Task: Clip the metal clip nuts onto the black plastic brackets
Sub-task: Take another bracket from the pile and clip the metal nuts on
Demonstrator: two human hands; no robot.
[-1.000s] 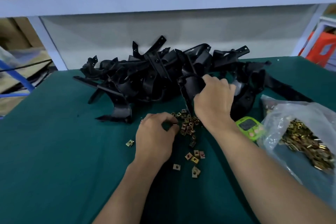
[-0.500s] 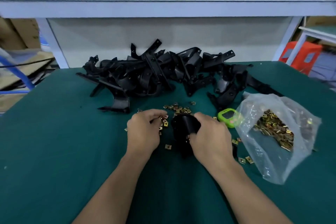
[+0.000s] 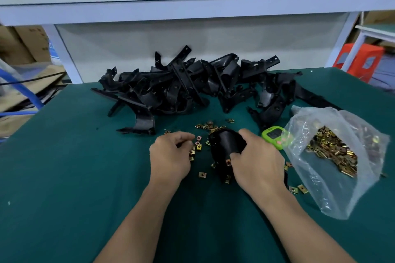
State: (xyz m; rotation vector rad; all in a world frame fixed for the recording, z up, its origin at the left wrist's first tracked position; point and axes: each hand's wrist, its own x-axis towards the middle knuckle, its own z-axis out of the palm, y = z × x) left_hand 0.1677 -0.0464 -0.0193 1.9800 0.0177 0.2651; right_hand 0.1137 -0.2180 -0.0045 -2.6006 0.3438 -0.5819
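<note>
A black plastic bracket [image 3: 225,144] is held just above the green table, and my right hand [image 3: 257,161] grips it from the right. To its left, my left hand [image 3: 171,153] has its fingers curled over loose brass-coloured clip nuts [image 3: 198,145]; whether it pinches one is hidden. More clip nuts [image 3: 210,125] lie scattered beyond the hands. A big heap of black brackets [image 3: 188,87] lies at the back of the table.
A clear plastic bag [image 3: 333,156] full of clip nuts sits at the right, a small green timer [image 3: 274,136] beside it. The green table [image 3: 64,177] ends at a white shelf frame [image 3: 192,6] behind. An orange stool [image 3: 361,62] stands far right.
My right hand pulled one bracket out of the heap and brought it down to the loose nuts. My left hand stayed over the nuts. The camera tilted slightly up.
</note>
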